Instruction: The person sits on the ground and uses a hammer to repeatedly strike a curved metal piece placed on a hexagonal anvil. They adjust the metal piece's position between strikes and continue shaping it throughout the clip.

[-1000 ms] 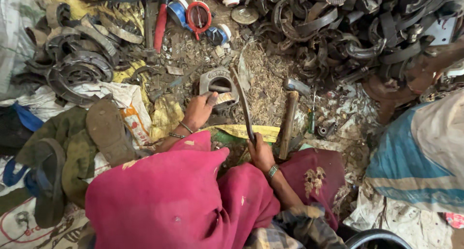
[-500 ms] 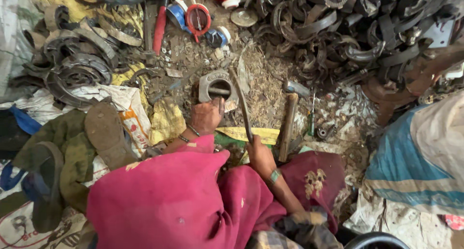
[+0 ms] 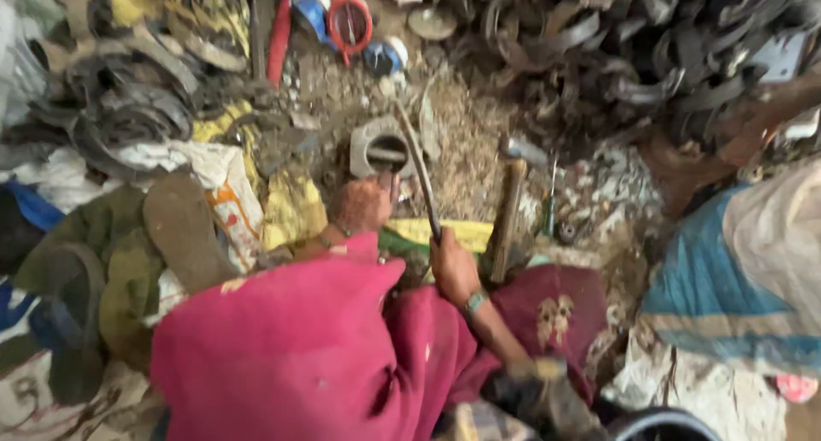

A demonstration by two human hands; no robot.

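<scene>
On the littered ground, the left hand reaches forward, knuckles up, fingers pressed on the grey metal block at centre. Just right, the right hand is clenched around a thin rod angled into the block's hole.

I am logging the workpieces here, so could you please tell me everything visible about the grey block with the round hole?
The grey block with the round hole looks like dull, dirty metal, roughly square with rounded corners, lying flat on the littered ground. Its dark opening faces up. The left hand rests at its near edge, and the thin dark metal rod held in the right hand slants across its right side. Blur hides finer detail.
</scene>
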